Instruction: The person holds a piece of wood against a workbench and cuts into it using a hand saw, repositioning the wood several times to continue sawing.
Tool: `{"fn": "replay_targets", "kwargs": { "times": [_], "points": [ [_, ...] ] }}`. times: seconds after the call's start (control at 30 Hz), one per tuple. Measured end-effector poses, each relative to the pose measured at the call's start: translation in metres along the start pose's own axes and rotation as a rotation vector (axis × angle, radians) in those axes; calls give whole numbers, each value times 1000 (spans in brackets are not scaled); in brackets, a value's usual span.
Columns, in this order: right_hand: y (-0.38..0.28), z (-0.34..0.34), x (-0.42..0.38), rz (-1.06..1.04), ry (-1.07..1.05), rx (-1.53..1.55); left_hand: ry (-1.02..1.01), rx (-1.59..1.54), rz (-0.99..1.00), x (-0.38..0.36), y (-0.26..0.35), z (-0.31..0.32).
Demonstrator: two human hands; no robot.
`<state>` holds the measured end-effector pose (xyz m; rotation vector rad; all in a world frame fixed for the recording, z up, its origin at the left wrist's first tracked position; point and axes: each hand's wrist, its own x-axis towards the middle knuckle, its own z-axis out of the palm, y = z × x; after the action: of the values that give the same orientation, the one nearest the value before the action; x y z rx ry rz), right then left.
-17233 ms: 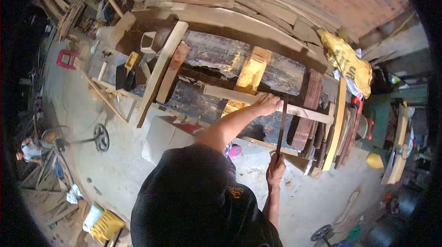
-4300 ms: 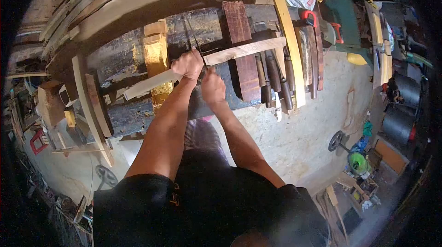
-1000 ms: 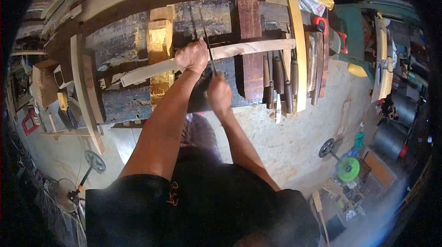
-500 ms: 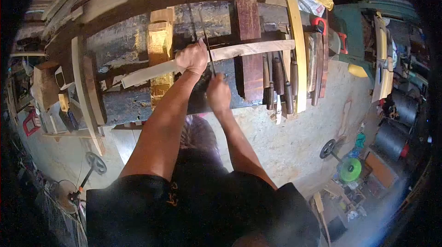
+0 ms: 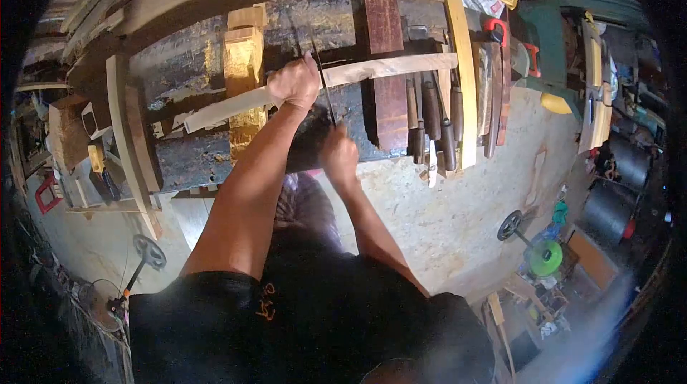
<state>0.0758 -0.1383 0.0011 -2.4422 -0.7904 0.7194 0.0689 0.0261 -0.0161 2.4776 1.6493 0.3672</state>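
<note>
A long, slightly curved wooden strip (image 5: 401,67) lies across a yellowish wood block (image 5: 243,58) and a dark reddish wood block (image 5: 391,108) on the bench. My left hand (image 5: 295,85) is closed around the strip between those blocks, thumb up beside the blade. Just right of that hand, a hand saw (image 5: 326,94), seen edge-on as a thin dark line, crosses the strip. My right hand (image 5: 339,155) grips the saw's near end at the bench's front edge; its fingers cover the handle.
Several dark-handled tools (image 5: 431,115) lie right of the reddish block, beside a pale yellow board (image 5: 460,83). A red-handled saw (image 5: 495,30) rests farther right. Another long board (image 5: 127,133) stands out at the left. A green round object (image 5: 545,258) is on the floor.
My right hand has drawn the saw a little toward my body. My left hand stays on the strip in the same place. The whole view has shifted slightly.
</note>
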Motion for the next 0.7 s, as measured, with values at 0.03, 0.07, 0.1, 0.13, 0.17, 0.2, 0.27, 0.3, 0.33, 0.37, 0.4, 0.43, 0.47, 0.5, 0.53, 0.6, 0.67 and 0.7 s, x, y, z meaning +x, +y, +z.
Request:
{"fn": "replay_targets", "kwargs": {
  "times": [0.03, 0.07, 0.1, 0.13, 0.17, 0.2, 0.27, 0.3, 0.33, 0.37, 0.4, 0.43, 0.47, 0.5, 0.53, 0.6, 0.67, 0.7],
  "points": [
    [-6, 6, 20, -67, 10, 2, -9, 17, -13, 1, 1, -1],
    [-14, 9, 38, -136, 20, 5, -15, 35, -28, 3, 2, -1],
    [-31, 5, 50, -146, 76, -31, 9, 35, -33, 2, 1, 2],
    [-25, 7, 44, -143, 79, -26, 9, 38, -27, 0, -1, 4],
    [-15, 9, 34, -121, 62, 5, 17, 39, -2, 0, -3, 7],
    [-7, 7, 22, -101, 45, 32, 26, 38, 19, 2, -2, 9],
    [0, -6, -14, 84, -61, 5, 12, 39, -16, 5, 3, 1],
    [3, -4, -11, 78, -39, -7, -9, 51, -51, 3, 4, -2],
    [0, -3, -11, 82, -20, -13, -20, 55, -52, -1, 3, -3],
    [-5, 1, 5, 83, -18, -10, -29, 46, -50, 1, 3, -2],
    [-21, 1, 30, 16, 5, -13, -35, 38, -48, 3, 4, -3],
    [-29, 2, 41, -52, 27, -17, -32, 42, -47, 3, 4, -3],
    [-26, 3, 38, -51, 24, -13, 4, 35, -30, 1, 3, -4],
    [-22, 5, 38, -104, 20, 15, 43, 27, -8, 2, 3, -5],
    [-23, 2, 41, -161, 20, 38, 49, 25, -4, 4, 3, -5],
    [-5, -3, 3, -132, 51, 26, 56, 40, 1, 4, 3, -5],
    [8, -4, -14, 28, -59, -5, 52, 24, -15, 4, 3, -4],
    [3, -3, -11, 39, -69, -7, 43, 15, -16, 1, 3, -5]
  ]
}}
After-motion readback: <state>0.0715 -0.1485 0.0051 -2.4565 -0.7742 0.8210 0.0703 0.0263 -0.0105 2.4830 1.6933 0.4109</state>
